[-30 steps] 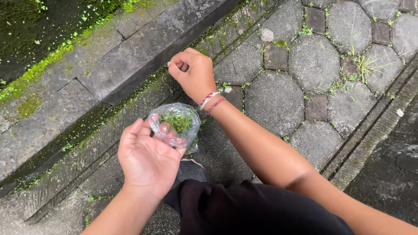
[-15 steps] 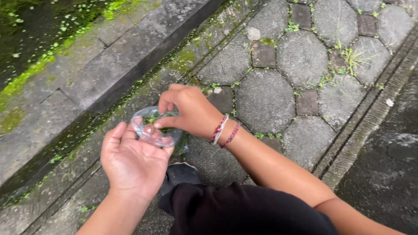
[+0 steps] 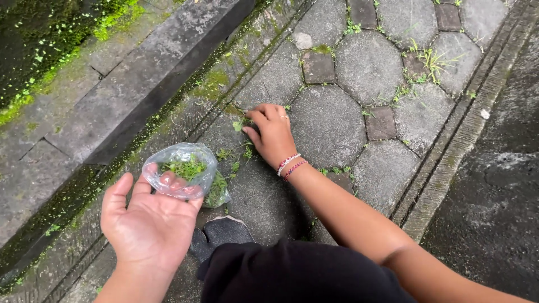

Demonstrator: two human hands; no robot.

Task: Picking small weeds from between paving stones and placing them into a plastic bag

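Observation:
My left hand point(image 3: 149, 216) is palm up and holds a small clear plastic bag point(image 3: 182, 177) with green weeds inside, its mouth held wide by my fingers. My right hand point(image 3: 272, 134), with woven bracelets at the wrist, reaches down to the paving. Its fingertips pinch a small green weed point(image 3: 240, 124) growing in a joint between the stones. More small weeds point(image 3: 233, 157) grow just below that hand.
Grey octagonal pavers point(image 3: 331, 123) with square insets cover the ground. A mossy stone kerb point(image 3: 151, 73) runs diagonally on the left. Grass tufts point(image 3: 429, 59) grow at the upper right. A wet dark slab point(image 3: 494, 191) lies right. My dark-clad knee point(image 3: 292, 275) and shoe point(image 3: 222, 233) are below.
My right hand left the bag's mouth and moved up and right to the paving joint, where it now pinches a weed. My left hand with the bag shifted slightly left and down.

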